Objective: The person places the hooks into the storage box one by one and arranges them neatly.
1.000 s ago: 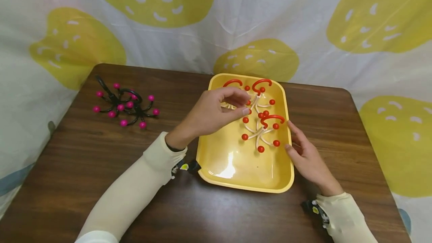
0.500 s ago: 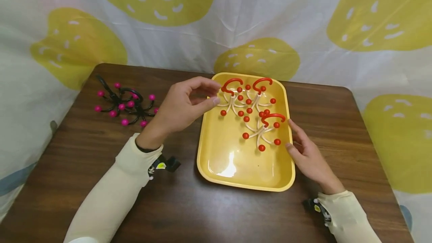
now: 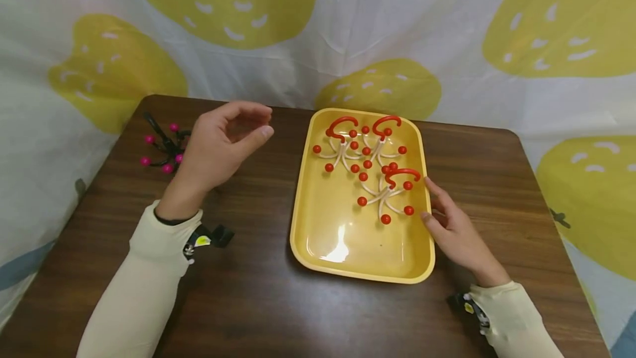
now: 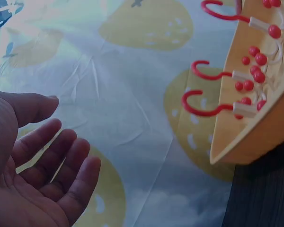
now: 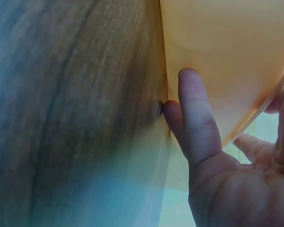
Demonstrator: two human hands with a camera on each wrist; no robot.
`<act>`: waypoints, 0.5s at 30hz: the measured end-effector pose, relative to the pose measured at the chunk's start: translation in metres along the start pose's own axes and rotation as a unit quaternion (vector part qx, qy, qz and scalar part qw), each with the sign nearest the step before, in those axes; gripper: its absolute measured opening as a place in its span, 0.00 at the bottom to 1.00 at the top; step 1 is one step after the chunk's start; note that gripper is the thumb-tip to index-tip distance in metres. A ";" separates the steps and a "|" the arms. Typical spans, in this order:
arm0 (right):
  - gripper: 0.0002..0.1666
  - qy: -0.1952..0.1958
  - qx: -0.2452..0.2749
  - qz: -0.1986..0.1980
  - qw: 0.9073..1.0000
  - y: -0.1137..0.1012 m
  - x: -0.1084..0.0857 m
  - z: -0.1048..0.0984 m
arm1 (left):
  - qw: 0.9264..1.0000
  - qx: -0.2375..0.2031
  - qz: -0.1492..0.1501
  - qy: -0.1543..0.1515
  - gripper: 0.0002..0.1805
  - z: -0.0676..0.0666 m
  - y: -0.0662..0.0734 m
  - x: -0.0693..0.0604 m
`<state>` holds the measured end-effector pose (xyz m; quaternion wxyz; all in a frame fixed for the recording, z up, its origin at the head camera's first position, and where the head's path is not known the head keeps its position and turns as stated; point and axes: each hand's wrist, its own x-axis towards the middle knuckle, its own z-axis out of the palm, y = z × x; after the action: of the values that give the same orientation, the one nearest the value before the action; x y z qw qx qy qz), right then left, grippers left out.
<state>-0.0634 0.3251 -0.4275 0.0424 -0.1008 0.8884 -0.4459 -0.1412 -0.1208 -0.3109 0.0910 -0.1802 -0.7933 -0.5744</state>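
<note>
shining yellow tray (image 3: 323, 214), round-cornered, three red-hooked pieces (image 3: 390, 188) inside

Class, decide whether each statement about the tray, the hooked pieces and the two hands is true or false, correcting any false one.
1. Three red-hooked pieces are in the yellow tray. True.
2. The left hand holds a piece. False: it holds nothing.
3. The right hand touches the tray's side. True.
4. A black piece with pink balls is inside the tray. False: it is on the table.
</note>
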 end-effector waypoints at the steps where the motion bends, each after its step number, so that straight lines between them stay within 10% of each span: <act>1: 0.43 0.000 0.000 -0.001 1.000 0.000 0.000 0.000 | 1.000 0.003 -0.004 0.007 0.15 -0.004 -0.001 -0.001; 15: 0.43 0.002 0.003 0.005 1.000 0.000 0.000 -0.001 | 0.996 0.017 -0.028 0.079 0.14 -0.041 -0.019 -0.007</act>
<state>-0.0633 0.3255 -0.4272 0.0436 -0.0956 0.8874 -0.4489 -0.1445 -0.1664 -0.3168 0.1404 -0.1108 -0.7981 -0.5753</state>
